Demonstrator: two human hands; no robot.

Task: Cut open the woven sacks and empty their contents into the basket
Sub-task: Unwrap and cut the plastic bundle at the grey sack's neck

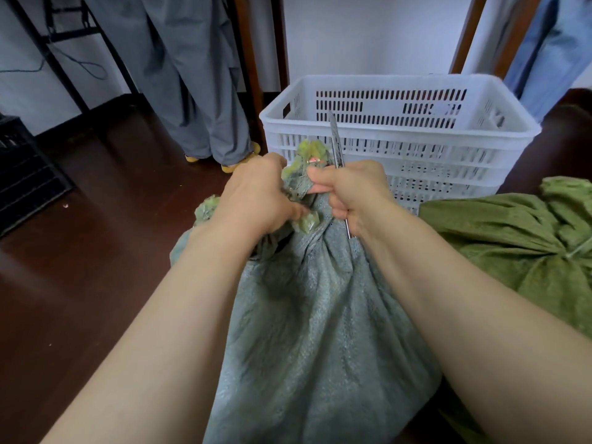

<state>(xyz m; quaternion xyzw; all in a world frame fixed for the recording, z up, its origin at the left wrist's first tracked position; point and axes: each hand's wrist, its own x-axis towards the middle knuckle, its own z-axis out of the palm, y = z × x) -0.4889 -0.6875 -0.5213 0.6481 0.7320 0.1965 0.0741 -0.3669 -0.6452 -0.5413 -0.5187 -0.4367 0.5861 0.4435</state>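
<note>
Floor: dark, glossy wood. Grey sack: stands in the foreground, its neck bunched at the top. Basket: white, slotted, directly behind the grey sack. Green sack: lies tied at the right, beside the basket. Left hand: fingers clenched on the bunched neck. Right hand: fingers closed around a knife and pinching the neck; the blade points up toward the basket.

The single head-worn view looks forward and steeply down from close above the person's forearms, facing a white basket on the dark floor
</note>
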